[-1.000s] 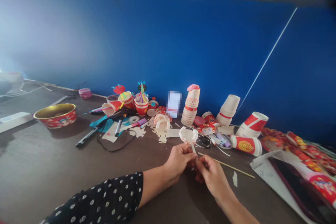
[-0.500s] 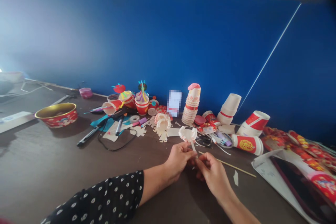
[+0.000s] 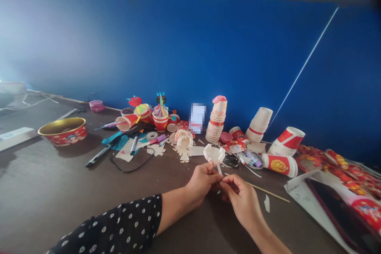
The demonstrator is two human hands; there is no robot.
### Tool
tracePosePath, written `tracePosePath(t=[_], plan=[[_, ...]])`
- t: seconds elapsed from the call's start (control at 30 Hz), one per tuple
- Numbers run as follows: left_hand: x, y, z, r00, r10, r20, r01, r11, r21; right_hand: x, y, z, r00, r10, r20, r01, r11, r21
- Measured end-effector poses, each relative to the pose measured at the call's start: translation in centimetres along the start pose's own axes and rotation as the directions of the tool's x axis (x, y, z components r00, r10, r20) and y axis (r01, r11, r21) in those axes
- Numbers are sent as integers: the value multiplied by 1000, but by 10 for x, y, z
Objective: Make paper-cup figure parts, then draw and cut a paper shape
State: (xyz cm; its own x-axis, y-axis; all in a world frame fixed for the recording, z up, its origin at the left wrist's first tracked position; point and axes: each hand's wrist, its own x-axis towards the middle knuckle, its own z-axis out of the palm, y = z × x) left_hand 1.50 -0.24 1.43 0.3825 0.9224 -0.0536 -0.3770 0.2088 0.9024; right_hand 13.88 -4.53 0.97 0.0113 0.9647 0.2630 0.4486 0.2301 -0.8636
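Observation:
My left hand (image 3: 203,182) is closed in a pinch on a cut paper cup piece (image 3: 214,153), a white curved shape with a notched edge. A narrow white strip (image 3: 219,168) runs down from that piece to my fingertips. The fingers of my right hand (image 3: 239,194) are pinched together at the strip's lower end, touching or nearly touching the left fingertips. What lies between the right fingers is mostly hidden. Just beyond my hands, another cut white cup (image 3: 184,145) with a fringed edge rests on the table.
A thin wooden stick (image 3: 269,191) and a paper scrap (image 3: 267,203) lie right of my hands. A stack of paper cups (image 3: 216,121) stands behind. Left are a red-gold bowl (image 3: 64,133) and markers (image 3: 99,155); right, a dark phone (image 3: 336,210) on a white box.
The right fingertips have shifted slightly up and left along the strip, closer to the left fingertips. The cut cup piece stays in nearly the same place.

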Motion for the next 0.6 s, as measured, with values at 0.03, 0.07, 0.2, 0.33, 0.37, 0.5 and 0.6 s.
tracePosePath(t=[0.03, 0.07, 0.2, 0.33, 0.37, 0.5, 0.6], plan=[[0, 0, 0, 1000, 4, -7, -3, 1000, 7, 0, 0, 0, 1000, 10, -1, -10, 1000, -4], [0, -1, 0, 1000, 6, -3, -6, 1000, 16, 0, 1, 0, 1000, 19, -2, -19, 1000, -9], [1, -2, 0, 1000, 16, -16, -15, 999, 33, 1, 3, 0, 999, 36, -2, -36, 999, -33], [1, -2, 0, 999, 12, -35, -10, 999, 52, 2, 4, 0, 998, 68, -4, -68, 997, -39], [0, -2, 0, 999, 15, -36, -13, 999, 52, 2, 3, -1, 997, 73, -6, -74, 997, -35], [0, -2, 0, 999, 24, -28, -22, 999, 42, 3, 2, -2, 997, 75, -13, -74, 997, 8], [1, -3, 0, 999, 32, -26, -31, 999, 35, 4, 1, -1, 997, 77, -8, -77, 995, 61]])
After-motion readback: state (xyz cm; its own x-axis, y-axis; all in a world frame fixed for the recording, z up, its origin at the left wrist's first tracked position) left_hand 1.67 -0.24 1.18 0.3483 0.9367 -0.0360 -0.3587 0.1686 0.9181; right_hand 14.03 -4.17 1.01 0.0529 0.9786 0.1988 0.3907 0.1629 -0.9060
